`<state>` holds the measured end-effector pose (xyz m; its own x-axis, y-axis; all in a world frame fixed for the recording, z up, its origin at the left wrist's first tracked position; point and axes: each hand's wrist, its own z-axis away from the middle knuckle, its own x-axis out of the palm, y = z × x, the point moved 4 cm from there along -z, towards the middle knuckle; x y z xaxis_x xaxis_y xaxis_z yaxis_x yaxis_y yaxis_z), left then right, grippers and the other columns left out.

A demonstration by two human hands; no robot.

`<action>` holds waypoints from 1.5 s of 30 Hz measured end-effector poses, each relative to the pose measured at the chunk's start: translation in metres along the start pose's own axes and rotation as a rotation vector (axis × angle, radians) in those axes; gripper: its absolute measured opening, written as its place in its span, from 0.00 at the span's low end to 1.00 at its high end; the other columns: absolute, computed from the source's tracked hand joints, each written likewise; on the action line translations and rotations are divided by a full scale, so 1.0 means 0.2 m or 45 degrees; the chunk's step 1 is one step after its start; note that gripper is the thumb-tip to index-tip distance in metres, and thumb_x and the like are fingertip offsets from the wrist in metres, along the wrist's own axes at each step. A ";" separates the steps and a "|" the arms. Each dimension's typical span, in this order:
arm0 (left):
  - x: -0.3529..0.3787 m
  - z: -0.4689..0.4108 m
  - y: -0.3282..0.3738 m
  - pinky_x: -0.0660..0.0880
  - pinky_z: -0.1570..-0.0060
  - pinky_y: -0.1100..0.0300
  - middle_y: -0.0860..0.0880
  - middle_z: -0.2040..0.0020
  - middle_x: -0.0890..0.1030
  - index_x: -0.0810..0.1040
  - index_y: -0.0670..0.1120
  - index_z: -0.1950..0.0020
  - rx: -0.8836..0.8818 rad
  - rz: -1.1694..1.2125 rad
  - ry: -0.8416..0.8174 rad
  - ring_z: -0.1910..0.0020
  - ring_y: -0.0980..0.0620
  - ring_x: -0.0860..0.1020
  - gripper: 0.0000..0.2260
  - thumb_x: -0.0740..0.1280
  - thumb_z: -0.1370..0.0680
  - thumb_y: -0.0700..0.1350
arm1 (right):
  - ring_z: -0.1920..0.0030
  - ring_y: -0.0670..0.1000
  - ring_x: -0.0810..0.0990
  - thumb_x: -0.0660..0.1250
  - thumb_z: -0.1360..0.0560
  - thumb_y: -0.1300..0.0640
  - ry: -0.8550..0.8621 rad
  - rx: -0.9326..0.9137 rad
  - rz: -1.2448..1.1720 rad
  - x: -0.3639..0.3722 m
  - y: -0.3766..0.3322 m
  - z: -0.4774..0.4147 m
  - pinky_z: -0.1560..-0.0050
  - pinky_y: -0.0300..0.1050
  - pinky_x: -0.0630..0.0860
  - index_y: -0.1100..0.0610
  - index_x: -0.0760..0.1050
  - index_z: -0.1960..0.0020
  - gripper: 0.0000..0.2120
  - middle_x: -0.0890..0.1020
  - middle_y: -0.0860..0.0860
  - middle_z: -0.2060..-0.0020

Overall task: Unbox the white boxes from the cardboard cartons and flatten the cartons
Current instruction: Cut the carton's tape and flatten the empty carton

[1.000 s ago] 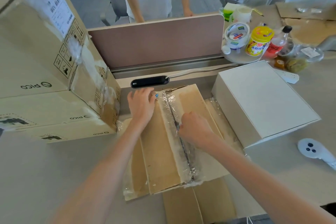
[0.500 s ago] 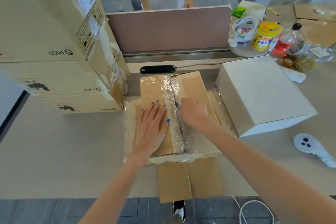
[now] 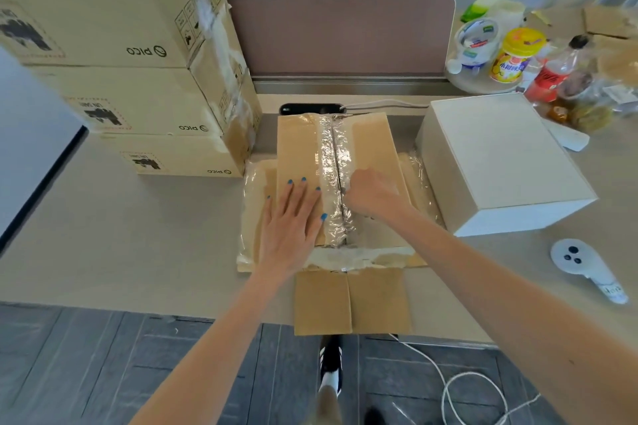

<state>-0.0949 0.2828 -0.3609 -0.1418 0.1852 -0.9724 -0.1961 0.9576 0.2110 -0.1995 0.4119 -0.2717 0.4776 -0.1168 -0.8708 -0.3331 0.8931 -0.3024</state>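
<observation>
Bench (image 3: 138, 235): pale grey top that carries everything listed below; dark floor shows along its near edge.
Stacked cartons (image 3: 103, 28): three closed brown cartons piled at the far left, printed PICO (the lettering reads upside down from here), with torn clear wrap on the end faces.
Partition (image 3: 338, 34): mauve screen standing upright along the far edge, behind the work.
Flat carton (image 3: 300, 148): brown carton lying flat in the middle of the bench, just right of the stack. Its two top flaps meet along the centre and two smaller flaps hang over the near edge. Loose plastic wrap trails from both sides.
White box (image 3: 497, 155): plain, closed, sitting on the bench just right of the flat carton, out of any carton.
Left hand (image 3: 293, 224): laid palm-down on the left flap, fingers straight and slightly apart, pressing the cardboard.
Right hand (image 3: 373, 193): knuckles up on the right flap, against the centre seam. The fingers are curled under; I cannot tell what they clamp, if anything.
Tape seam (image 3: 333, 155): crinkled clear tape running down the centre join, between the two hands.
White controller (image 3: 583, 266): lying at the near right, well apart from the carton.
Food tubs (image 3: 514, 55): yellow-lidded and white-lidded containers with a red-labelled bottle, grouped at the far right.
Black unit (image 3: 310, 109): slim, with a cable attached, just beyond the carton's far edge.
</observation>
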 end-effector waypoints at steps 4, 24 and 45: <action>-0.01 -0.01 0.01 0.47 0.23 0.44 0.55 0.19 0.53 0.58 0.57 0.21 -0.027 -0.007 -0.026 0.20 0.52 0.46 0.28 0.40 0.19 0.63 | 0.62 0.54 0.76 0.61 0.25 0.61 -0.097 -0.018 0.028 0.03 0.00 0.11 0.63 0.43 0.72 0.57 0.65 0.65 0.11 0.72 0.51 0.67; -0.01 0.00 0.02 0.50 0.25 0.39 0.56 0.20 0.56 0.61 0.58 0.23 -0.038 -0.027 -0.007 0.20 0.52 0.50 0.28 0.42 0.21 0.62 | 0.48 0.56 0.78 0.60 0.24 0.60 -0.034 -0.118 0.113 0.18 0.05 0.44 0.56 0.43 0.69 0.61 0.74 0.46 0.09 0.76 0.54 0.55; -0.06 0.22 0.18 0.60 0.27 0.45 0.50 0.27 0.71 0.74 0.49 0.29 0.172 0.202 0.143 0.25 0.50 0.65 0.20 0.53 0.18 0.49 | 0.76 0.46 0.64 0.47 0.17 0.54 0.473 -0.290 0.138 0.22 0.42 0.54 0.74 0.43 0.57 0.54 0.63 0.52 0.09 0.68 0.46 0.75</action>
<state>-0.0574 0.3239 -0.3453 -0.2692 0.3171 -0.9094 -0.0325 0.9407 0.3376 -0.1192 0.5278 -0.2926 0.1193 -0.2128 -0.9698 -0.5554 0.7954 -0.2429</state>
